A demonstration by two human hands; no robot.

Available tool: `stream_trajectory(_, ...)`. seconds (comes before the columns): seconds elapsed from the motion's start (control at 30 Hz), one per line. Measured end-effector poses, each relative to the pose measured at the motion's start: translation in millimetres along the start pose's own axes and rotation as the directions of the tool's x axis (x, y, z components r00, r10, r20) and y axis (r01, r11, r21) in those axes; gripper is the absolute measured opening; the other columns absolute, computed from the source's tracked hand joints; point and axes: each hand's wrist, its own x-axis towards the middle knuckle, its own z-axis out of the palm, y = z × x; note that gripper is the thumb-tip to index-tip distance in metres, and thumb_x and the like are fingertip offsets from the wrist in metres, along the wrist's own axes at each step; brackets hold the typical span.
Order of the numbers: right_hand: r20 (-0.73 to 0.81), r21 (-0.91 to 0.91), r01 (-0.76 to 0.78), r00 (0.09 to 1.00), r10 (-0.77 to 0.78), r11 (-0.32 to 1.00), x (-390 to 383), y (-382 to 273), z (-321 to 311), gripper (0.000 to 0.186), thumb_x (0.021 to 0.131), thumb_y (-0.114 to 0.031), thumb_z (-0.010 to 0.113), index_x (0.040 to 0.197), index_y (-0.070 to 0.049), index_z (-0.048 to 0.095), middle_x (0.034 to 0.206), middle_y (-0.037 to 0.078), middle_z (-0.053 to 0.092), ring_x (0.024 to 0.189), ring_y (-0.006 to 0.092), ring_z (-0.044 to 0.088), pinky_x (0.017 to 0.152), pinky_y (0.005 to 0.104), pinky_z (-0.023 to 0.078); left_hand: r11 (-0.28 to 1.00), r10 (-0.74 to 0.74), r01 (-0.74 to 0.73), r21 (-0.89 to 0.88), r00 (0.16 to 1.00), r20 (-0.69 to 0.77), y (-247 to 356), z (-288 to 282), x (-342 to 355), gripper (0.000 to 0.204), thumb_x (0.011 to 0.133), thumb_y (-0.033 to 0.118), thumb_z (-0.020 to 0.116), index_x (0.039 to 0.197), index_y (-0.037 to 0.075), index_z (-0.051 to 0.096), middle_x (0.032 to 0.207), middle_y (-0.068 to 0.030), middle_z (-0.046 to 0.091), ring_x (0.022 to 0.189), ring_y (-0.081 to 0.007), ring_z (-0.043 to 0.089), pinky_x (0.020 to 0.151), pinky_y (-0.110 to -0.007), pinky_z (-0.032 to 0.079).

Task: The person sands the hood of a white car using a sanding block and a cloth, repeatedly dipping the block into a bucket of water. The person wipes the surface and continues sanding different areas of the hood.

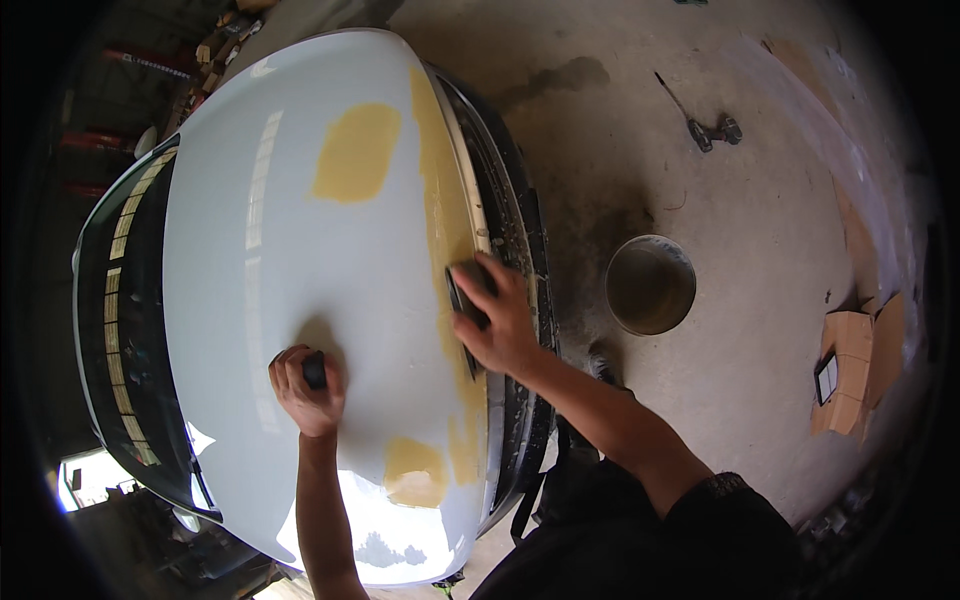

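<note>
Dark sleeve (700,520), lower right, nearest the lens, covering the upper part of the right arm. Windscreen (125,330), far left: dark glass, curved, with a column of bright reflections. Car bonnet (300,300), filling the left and middle of the view: pale grey-white, glossy, carrying matt yellow-tan filler patches, one squarish near its top centre (357,152), one long strip along its right edge (445,200), one small patch near the bottom (415,472). Left hand (308,388), resting on the bonnet's lower middle: fingers curled into a fist, clamped round a small dark object (315,370) whose kind cannot be told. Right hand (495,320), pressed flat at the bonnet's right edge over the filler strip: fingers together and bent over a dark sanding block (465,290), which lies against the surface. Front grille and bumper area (520,230), just right of the strip: dark, dusted with pale residue. Concrete floor (720,200), right half: dusty, stained. Round bucket (650,284), on the floor, well apart from the car, pale and murky inside. Small tool with a cord (715,130), farther up. Torn cardboard box (855,370), far right, with a small dark item lying on it.
</note>
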Motion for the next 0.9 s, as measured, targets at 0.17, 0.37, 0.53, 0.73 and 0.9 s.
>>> stream_trajectory(0.17, -0.062, 0.05, 0.075, 0.995, -0.072, 0.996, -8.1, 10.3, 7.5, 0.059, 0.078, -0.015, 0.075, 0.136, -0.012, 0.066, 0.147, 0.021, 0.049, 0.126, 0.0384, 0.05, 0.107, 0.0493, 0.04, 1.0, -0.008, 0.008, -0.017, 1.0, 0.007, -1.9, 0.3, 0.5, 0.018, 0.081, 0.009, 0.068, 0.097, 0.006, 0.06, 0.099, -0.0122, 0.066, 0.091, -0.0334, 0.061, 0.085, -0.044, 0.05)
stream_trajectory(0.37, -0.109, 0.035, -0.134, 0.985, 0.137, 0.99, 169.4, 127.9, 82.3, 0.05, 0.083, -0.028, 0.068, 0.131, -0.014, 0.069, 0.14, 0.019, 0.056, 0.111, 0.0446, 0.055, 0.101, 0.0474, 0.048, 1.0, -0.004, 0.004, -0.009, 1.0, 0.012, -2.6, 0.0, -0.1, 0.018, 0.081, 0.009, 0.068, 0.097, 0.005, 0.061, 0.1, -0.0126, 0.066, 0.092, -0.0338, 0.061, 0.086, -0.044, 0.05)
stream_trajectory(0.53, -0.126, -0.082, -0.029, 0.992, 0.018, 0.996, 34.9, 65.9, 44.3, 0.054, 0.082, -0.025, 0.071, 0.135, -0.015, 0.065, 0.14, 0.023, 0.052, 0.11, 0.0446, 0.053, 0.099, 0.0518, 0.048, 1.0, 0.013, -0.013, 0.017, 1.0, 0.007, -1.0, -0.4, 1.1, 0.017, 0.081, 0.009, 0.068, 0.096, 0.005, 0.06, 0.098, -0.0117, 0.066, 0.09, -0.033, 0.062, 0.084, -0.043, 0.051)
stream_trajectory(0.73, 0.06, -0.062, 0.001, 0.998, 0.003, 0.998, -93.6, 9.3, 6.0, 0.06, 0.079, -0.022, 0.074, 0.137, -0.016, 0.062, 0.142, 0.024, 0.047, 0.12, 0.0445, 0.049, 0.096, 0.0579, 0.046, 1.0, -0.017, 0.017, 0.011, 1.0, 0.012, -3.0, -0.2, -2.2, 0.018, 0.081, 0.01, 0.069, 0.096, 0.006, 0.06, 0.099, -0.0114, 0.066, 0.091, -0.0333, 0.062, 0.084, -0.044, 0.051)
stream_trajectory(0.9, -0.012, -0.214, -0.131, 0.991, 0.132, 0.968, 94.0, 58.7, 48.5, 0.053, 0.082, -0.025, 0.068, 0.134, -0.014, 0.064, 0.141, 0.023, 0.049, 0.113, 0.0474, 0.052, 0.098, 0.0556, 0.047, 1.0, -0.013, 0.013, 0.019, 1.0, 0.014, -1.9, 0.5, -0.2, 0.019, 0.08, 0.011, 0.07, 0.096, 0.007, 0.061, 0.098, -0.011, 0.066, 0.092, -0.0331, 0.062, 0.085, -0.045, 0.05)
